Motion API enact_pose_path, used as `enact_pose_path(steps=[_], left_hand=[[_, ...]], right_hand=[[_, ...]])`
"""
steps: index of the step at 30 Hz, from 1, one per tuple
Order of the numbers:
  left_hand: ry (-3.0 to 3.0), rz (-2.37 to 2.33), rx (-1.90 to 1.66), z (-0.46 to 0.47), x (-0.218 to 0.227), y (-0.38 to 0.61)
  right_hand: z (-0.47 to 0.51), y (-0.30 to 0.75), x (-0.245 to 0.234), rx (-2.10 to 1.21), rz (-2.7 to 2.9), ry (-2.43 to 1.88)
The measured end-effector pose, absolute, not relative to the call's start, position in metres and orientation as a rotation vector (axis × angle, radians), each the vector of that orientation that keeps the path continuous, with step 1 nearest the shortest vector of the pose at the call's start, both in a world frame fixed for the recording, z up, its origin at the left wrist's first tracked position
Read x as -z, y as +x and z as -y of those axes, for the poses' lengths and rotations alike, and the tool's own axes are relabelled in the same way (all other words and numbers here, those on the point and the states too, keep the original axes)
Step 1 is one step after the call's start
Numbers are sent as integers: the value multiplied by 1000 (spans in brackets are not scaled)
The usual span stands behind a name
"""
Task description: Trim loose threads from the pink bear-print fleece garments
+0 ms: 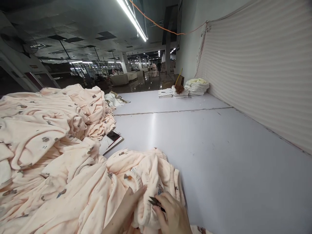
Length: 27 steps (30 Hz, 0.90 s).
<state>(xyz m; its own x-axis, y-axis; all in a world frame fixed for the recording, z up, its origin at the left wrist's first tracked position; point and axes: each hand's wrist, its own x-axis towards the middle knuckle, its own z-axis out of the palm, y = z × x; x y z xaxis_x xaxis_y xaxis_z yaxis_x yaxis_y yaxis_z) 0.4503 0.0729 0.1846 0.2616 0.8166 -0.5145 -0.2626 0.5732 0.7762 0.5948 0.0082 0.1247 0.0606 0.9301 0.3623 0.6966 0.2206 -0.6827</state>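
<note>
The right hand (174,214) grips dark snips (156,202); the left hand (126,208) lies flat on peach fleece (136,172).

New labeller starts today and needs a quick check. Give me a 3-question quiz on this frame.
1. True or false: the right hand holds small dark snips against the peach fleece garment.
2. Pick one. The left hand is: A) in the air, touching nothing; B) on the fleece garment, just beside the snips; C) on a cardboard box.
3. Short answer: on which side of the white table does the big fleece pile lie, as the camera sees it?

Key: 1 true; 2 B; 3 left.
</note>
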Motion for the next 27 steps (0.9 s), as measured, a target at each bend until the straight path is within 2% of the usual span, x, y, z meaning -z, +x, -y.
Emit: enact_pose_path(steps=[8,11,15,19,21,23,25,27], left_hand=[[907,-1078,-746,-74,-174,447],[1141,-1298,-721,-80,-167,439],[1415,-1685,-815,-105,-166,407],[1575,-1880,-986,-119,-165,393],[1880,-1814,-1107,-110,-161,406],[2209,-1522,-1088,-94,-154,431],[2270,-1185,-821,-79,-145,461],[2140,-1116,-560,-69,-137,487]], right_hand=[[-12,599,-137,-483,1766,-1552],[-11,601,-137,-594,1680,-1491],[-23,630,-109,-778,1208,-1495],[-48,670,-67,-767,834,-1636],[-58,673,-55,-821,714,-1612],[-63,664,-53,-886,607,-1536],[-60,648,-57,-947,503,-1424],[-53,633,-65,-990,399,-1298]])
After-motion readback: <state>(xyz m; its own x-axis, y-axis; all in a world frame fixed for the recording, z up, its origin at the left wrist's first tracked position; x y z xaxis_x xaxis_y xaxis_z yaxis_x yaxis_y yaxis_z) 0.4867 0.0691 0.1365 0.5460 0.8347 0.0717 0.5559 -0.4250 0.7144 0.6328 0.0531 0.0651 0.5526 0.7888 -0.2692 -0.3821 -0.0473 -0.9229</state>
